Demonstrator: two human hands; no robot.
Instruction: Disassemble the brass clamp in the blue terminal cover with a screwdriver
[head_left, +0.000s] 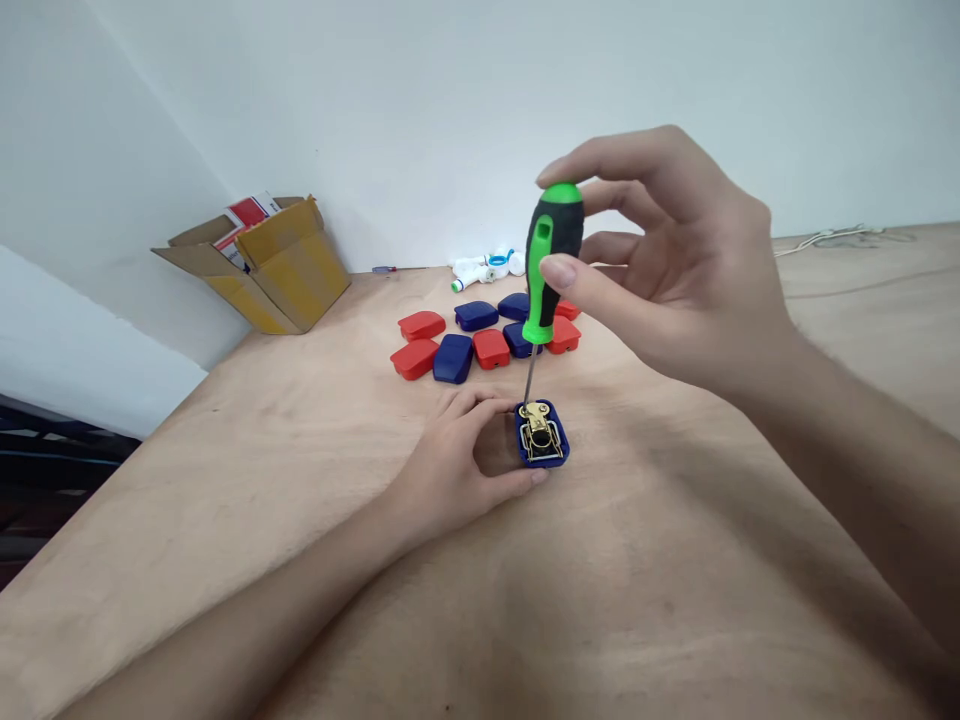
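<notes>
R hand (675,265) has driver (555,265) btwn thumb & fingers, clamped on its grip, index on the cap. Shaft runs down, slightly tilted, tip at L screw of gold plate (539,422) in case (564,455). Case lies open side up on table (225,520), mid-view. L hand (454,460) has it btwn fingers at far L corner & thumb at near edge; those fingers close together, thumb well apart from them.

Just beyond: red shells (491,349) & blue shells (453,358) in a loose cluster, some partly hidden by driver. Behind, nr wall (420,120): white parts (472,270) w/ a blue ring, plus small tool (384,269) to their L. Box (300,275), flaps open, far L nr table's L edge, red/white carton (251,212) inside. Cord (832,237) at back R.

Shells crowd the far side of case; R forearm spans the R side, L forearm the near L. Bare wood btwn forearms, nr side of case, also btwn box & L forearm. Table's L edge slants down-L, dark area past it.
</notes>
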